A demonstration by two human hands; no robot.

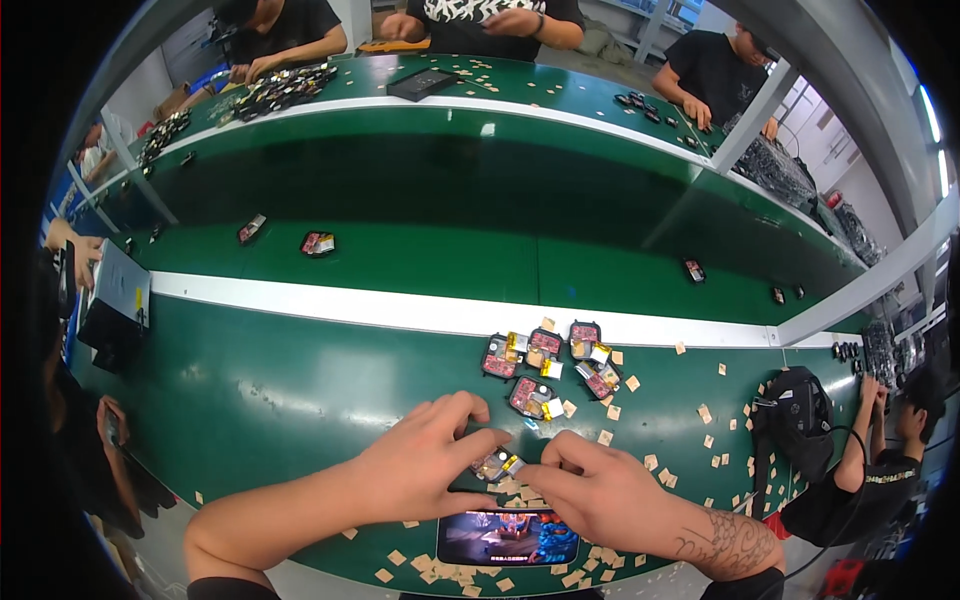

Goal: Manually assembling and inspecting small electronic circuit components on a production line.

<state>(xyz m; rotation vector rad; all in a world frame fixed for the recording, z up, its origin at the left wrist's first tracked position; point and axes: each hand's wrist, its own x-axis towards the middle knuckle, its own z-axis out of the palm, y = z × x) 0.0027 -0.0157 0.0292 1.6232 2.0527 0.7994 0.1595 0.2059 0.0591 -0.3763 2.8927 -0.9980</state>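
Observation:
Close to the table's near side, my left hand (430,455) steadies a small black plastic housing (490,464) with a circuit board in it, fingers and thumb curled around its edges. From the right, my right hand (595,480) pinches at the end of the small silver battery (512,465) with yellow tape on that housing; its fingertips partly hide what they grip. Just beyond my hands lies a cluster of similar black housings with red boards and taped batteries, one of them the nearest housing (530,398). A phone (508,540) with a lit screen lies below my wrists.
Small tan paper squares (704,412) are scattered over the green table (280,370), mostly right and near. A black backpack (795,420) sits at right, a grey box (120,295) at left. Past a white rail (300,297), a green belt carries a few housings (318,243). Several people work around.

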